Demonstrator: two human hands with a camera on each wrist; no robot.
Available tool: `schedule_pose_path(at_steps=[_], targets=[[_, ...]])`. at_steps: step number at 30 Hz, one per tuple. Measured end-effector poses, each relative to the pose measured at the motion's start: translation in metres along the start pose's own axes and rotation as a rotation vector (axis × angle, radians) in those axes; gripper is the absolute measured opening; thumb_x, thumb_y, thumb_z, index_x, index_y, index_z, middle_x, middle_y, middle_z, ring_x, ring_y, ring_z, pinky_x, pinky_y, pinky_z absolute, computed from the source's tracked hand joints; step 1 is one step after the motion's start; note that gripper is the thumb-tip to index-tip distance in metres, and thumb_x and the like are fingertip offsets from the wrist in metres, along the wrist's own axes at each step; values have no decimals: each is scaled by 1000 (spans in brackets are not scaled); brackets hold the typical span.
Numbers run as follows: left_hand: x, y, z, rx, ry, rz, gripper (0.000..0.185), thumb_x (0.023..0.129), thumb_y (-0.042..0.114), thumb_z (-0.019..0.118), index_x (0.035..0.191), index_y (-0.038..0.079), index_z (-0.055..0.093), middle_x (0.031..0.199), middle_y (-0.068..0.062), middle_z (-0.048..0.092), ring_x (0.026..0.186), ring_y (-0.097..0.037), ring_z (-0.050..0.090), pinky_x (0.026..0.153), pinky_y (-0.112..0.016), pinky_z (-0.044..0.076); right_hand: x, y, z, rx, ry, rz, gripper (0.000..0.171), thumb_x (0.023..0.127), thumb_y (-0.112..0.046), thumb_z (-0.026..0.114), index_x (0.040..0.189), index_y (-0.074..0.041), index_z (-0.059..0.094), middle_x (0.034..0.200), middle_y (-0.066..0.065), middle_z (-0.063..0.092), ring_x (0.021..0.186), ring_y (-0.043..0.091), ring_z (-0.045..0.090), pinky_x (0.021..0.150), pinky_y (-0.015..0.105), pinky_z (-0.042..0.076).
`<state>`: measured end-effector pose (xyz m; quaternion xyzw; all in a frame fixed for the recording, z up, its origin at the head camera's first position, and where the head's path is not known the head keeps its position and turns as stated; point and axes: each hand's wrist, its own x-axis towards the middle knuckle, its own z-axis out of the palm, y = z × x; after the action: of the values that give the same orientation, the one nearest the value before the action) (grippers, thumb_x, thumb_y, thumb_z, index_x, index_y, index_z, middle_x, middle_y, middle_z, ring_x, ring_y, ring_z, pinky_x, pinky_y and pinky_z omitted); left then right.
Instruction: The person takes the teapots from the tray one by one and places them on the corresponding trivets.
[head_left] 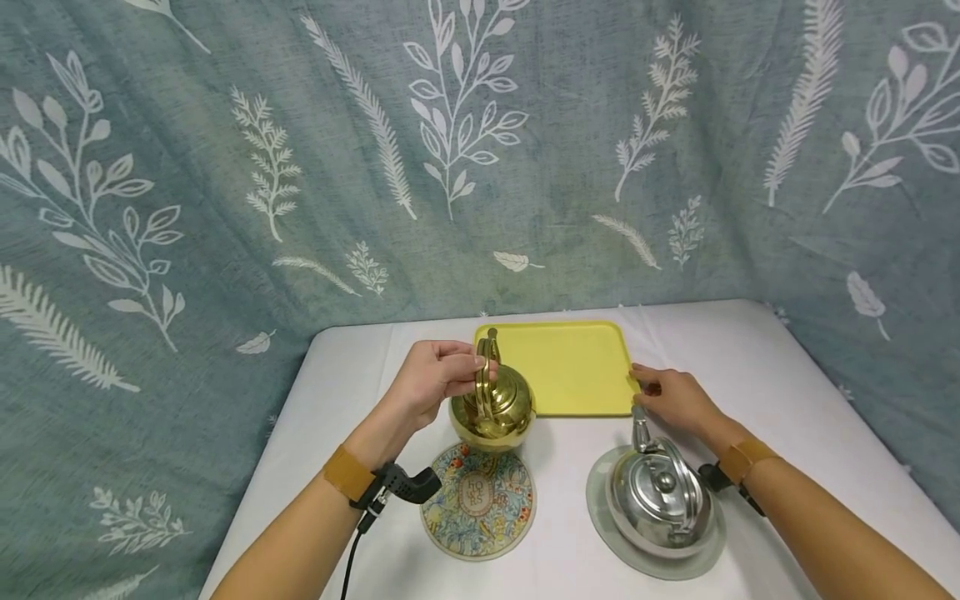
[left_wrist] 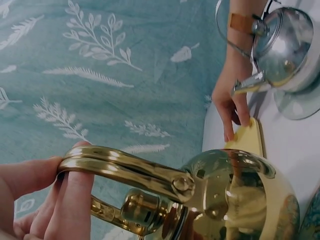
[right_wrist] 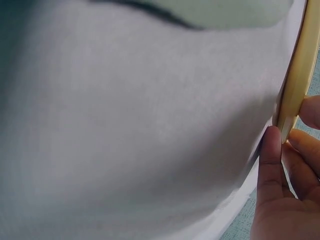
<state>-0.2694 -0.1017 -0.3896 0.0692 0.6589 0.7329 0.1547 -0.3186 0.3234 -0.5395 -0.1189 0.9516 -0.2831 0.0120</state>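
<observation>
My left hand (head_left: 438, 377) holds a shiny gold teapot (head_left: 495, 425) by its arched handle, fingers curled round the bar in the left wrist view. The pot stands over the far edge of a round patterned mat (head_left: 480, 521); whether its base touches anything is hidden. At the right end of a yellow tray (head_left: 558, 367), my right hand (head_left: 678, 400) pinches the rim, thumb on one side and fingers on the other in the right wrist view. The tray lies at the back of the table, its left front corner partly behind the gold teapot.
A silver teapot (head_left: 660, 492) sits on a pale round mat (head_left: 603, 521) at the front right, its spout close to my right hand. White cloth (head_left: 562, 500) covers the table. A green leaf-patterned curtain (head_left: 555, 167) hangs behind. A black cable (head_left: 351, 558) trails from my left wrist.
</observation>
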Motion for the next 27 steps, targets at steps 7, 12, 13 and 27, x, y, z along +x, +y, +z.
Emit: schedule_pose_path(at_steps=[7, 12, 13, 27], targets=[[-23, 2, -1, -35, -7, 6, 37, 104, -3, 67, 137, -18, 61, 108, -21, 79, 95, -19, 80, 83, -30, 63, 0, 0, 2, -5, -4, 8, 55, 101, -17, 76, 150, 3, 61, 157, 20, 56, 91, 22, 62, 78, 39, 52], [-36, -1, -5, -56, -21, 6, 35, 104, -3, 68, 133, -21, 60, 103, -18, 80, 93, -19, 80, 80, -28, 63, 0, -2, 0, -8, 7, -2, 55, 100, -17, 77, 149, 4, 62, 157, 20, 56, 90, 23, 62, 77, 39, 51], [-38, -2, -5, -57, -22, 5, 35, 104, -3, 67, 133, -21, 60, 103, -17, 81, 93, -18, 80, 79, -28, 63, 0, -2, 0, -7, 9, -2, 54, 100, -16, 76, 149, 4, 62, 157, 20, 56, 90, 23, 62, 77, 39, 51], [-69, -17, -10, -76, 23, 17, 39, 103, -4, 67, 135, -23, 56, 106, -18, 80, 93, -20, 81, 84, -32, 64, -3, -9, -3, 3, -11, 9, 56, 101, -17, 76, 150, 6, 61, 155, 23, 57, 89, 22, 60, 74, 38, 50]])
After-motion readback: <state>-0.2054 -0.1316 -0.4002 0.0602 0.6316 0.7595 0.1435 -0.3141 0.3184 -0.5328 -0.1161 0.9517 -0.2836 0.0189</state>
